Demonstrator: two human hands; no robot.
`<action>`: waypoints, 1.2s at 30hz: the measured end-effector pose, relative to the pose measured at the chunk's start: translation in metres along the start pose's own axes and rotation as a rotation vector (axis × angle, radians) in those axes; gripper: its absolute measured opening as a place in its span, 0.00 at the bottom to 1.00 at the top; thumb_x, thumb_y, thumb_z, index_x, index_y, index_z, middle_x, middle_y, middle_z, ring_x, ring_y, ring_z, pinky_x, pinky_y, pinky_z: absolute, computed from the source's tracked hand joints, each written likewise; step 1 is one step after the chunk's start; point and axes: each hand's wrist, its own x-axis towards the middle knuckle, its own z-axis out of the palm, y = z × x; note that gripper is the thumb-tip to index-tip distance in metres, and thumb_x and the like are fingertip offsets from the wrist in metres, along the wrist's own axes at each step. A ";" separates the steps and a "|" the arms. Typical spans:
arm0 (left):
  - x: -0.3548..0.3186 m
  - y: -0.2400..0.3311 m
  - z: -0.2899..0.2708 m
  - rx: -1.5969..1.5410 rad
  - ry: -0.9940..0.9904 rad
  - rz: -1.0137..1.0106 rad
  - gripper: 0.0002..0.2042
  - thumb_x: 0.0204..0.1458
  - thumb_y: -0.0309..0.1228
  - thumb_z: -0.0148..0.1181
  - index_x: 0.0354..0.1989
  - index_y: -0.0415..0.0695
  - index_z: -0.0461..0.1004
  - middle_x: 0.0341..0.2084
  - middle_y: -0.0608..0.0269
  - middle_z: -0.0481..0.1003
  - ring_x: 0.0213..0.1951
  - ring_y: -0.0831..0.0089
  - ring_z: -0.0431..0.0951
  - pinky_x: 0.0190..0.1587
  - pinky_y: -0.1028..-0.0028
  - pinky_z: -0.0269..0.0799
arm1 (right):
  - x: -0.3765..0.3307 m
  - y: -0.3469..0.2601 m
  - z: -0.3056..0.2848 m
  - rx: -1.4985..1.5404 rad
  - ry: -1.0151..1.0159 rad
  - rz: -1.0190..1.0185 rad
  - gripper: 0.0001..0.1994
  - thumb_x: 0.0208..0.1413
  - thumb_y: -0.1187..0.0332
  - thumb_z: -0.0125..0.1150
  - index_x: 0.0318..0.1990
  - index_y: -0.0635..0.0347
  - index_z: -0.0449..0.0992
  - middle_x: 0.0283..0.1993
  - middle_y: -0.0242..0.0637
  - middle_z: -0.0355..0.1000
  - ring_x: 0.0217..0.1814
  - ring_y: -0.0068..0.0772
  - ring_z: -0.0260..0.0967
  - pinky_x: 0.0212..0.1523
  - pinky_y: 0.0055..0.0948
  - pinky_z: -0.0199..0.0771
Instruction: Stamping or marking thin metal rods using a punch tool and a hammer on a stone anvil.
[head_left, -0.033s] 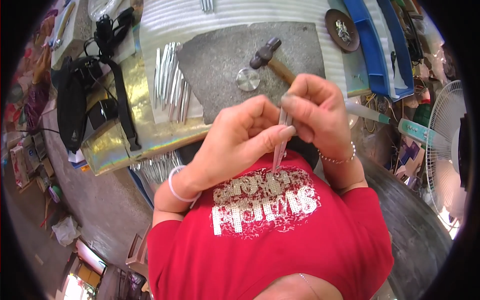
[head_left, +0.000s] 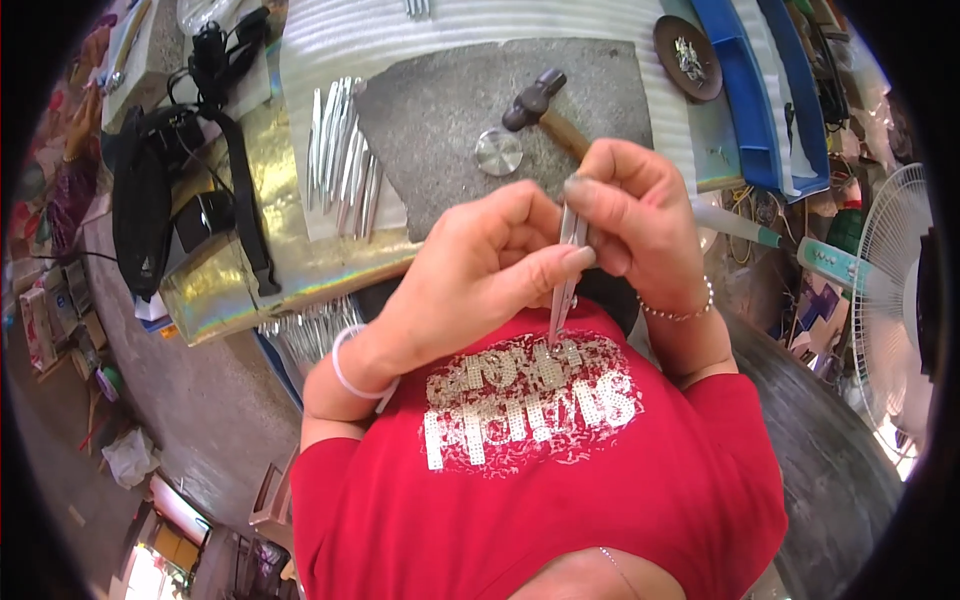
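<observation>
In front of my red shirt, both hands hold one slim silver tweezers-like piece (head_left: 562, 305), its narrow end pointing down toward me. My left hand (head_left: 475, 275) pinches its middle between thumb and fingers. At its upper end, the thumb and curled fingers of my right hand (head_left: 635, 215) close on it; the fingers hide that end. Just beyond the hands, a grey stone slab (head_left: 430, 120) bears a hammer (head_left: 537, 100) with a wooden handle and a round silver metal disc (head_left: 499, 153). To the slab's left, several similar slim silver pieces (head_left: 343, 165) lie in a loose row.
A brown dish (head_left: 664, 72) with small metal bits and a blue tray (head_left: 742, 110) stand at the far right. Black bags with straps (head_left: 140, 215) lie on the left. More silver pieces (head_left: 312, 333) fill a bin below the table edge. A fan (head_left: 890, 290) stands at right.
The view has shifted slightly. Both hands keep their grip on the silver piece, with hardly any movement.
</observation>
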 end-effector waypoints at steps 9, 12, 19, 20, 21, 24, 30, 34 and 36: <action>0.006 0.015 -0.008 -0.013 -0.023 -0.202 0.11 0.54 0.32 0.59 0.34 0.38 0.66 0.19 0.64 0.74 0.17 0.80 0.75 0.16 0.84 0.70 | 0.007 0.010 0.002 0.176 0.016 0.063 0.07 0.56 0.71 0.57 0.26 0.59 0.70 0.17 0.26 0.66 0.10 0.10 0.55 0.10 0.12 0.51; 0.008 0.017 -0.008 0.019 -0.029 -0.230 0.11 0.54 0.32 0.59 0.33 0.38 0.66 0.18 0.65 0.73 0.16 0.80 0.74 0.15 0.84 0.70 | 0.006 0.015 0.001 0.221 0.016 0.049 0.06 0.56 0.71 0.57 0.27 0.60 0.70 0.17 0.26 0.65 0.10 0.11 0.55 0.10 0.13 0.52; 0.011 0.019 -0.010 -0.009 -0.067 -0.256 0.11 0.53 0.33 0.60 0.32 0.39 0.66 0.17 0.65 0.73 0.16 0.79 0.75 0.15 0.84 0.70 | 0.003 0.019 0.002 0.287 0.039 0.036 0.06 0.57 0.71 0.56 0.28 0.60 0.71 0.18 0.27 0.66 0.11 0.11 0.54 0.10 0.13 0.53; 0.011 0.020 -0.010 0.006 -0.073 -0.266 0.11 0.53 0.33 0.60 0.32 0.39 0.66 0.17 0.65 0.73 0.16 0.79 0.75 0.15 0.84 0.70 | 0.002 0.019 0.002 0.287 0.041 0.036 0.06 0.57 0.71 0.56 0.28 0.60 0.71 0.18 0.27 0.66 0.11 0.11 0.54 0.10 0.13 0.53; 0.012 0.021 -0.010 0.006 -0.073 -0.266 0.11 0.53 0.33 0.60 0.32 0.39 0.66 0.17 0.65 0.73 0.16 0.79 0.75 0.15 0.84 0.70 | 0.001 0.019 0.003 0.287 0.039 0.023 0.06 0.57 0.71 0.56 0.28 0.59 0.71 0.18 0.27 0.66 0.11 0.11 0.54 0.10 0.13 0.53; 0.012 0.024 -0.009 0.053 -0.083 -0.278 0.12 0.53 0.33 0.60 0.32 0.39 0.66 0.16 0.65 0.73 0.16 0.79 0.75 0.15 0.84 0.70 | -0.002 0.019 0.004 0.285 0.045 0.000 0.06 0.57 0.70 0.56 0.28 0.59 0.71 0.19 0.27 0.66 0.11 0.11 0.54 0.10 0.13 0.52; 0.015 0.027 -0.006 0.063 -0.124 -0.299 0.12 0.53 0.34 0.61 0.31 0.39 0.66 0.15 0.65 0.73 0.16 0.79 0.75 0.16 0.84 0.70 | -0.011 0.021 0.008 0.280 0.115 -0.062 0.06 0.57 0.70 0.55 0.28 0.59 0.69 0.19 0.27 0.66 0.11 0.10 0.53 0.10 0.13 0.52; 0.022 0.034 0.000 0.185 -0.256 -0.317 0.12 0.52 0.33 0.61 0.29 0.39 0.66 0.14 0.64 0.73 0.15 0.79 0.75 0.16 0.84 0.70 | -0.026 0.026 0.011 0.256 0.222 -0.202 0.07 0.58 0.71 0.54 0.28 0.60 0.68 0.19 0.29 0.67 0.11 0.10 0.53 0.10 0.12 0.51; 0.025 0.033 0.004 0.196 -0.337 -0.323 0.12 0.52 0.32 0.62 0.30 0.38 0.66 0.14 0.63 0.73 0.15 0.79 0.75 0.16 0.84 0.70 | -0.034 0.029 0.010 0.269 0.261 -0.225 0.07 0.58 0.71 0.53 0.29 0.60 0.67 0.19 0.30 0.67 0.11 0.10 0.53 0.10 0.12 0.51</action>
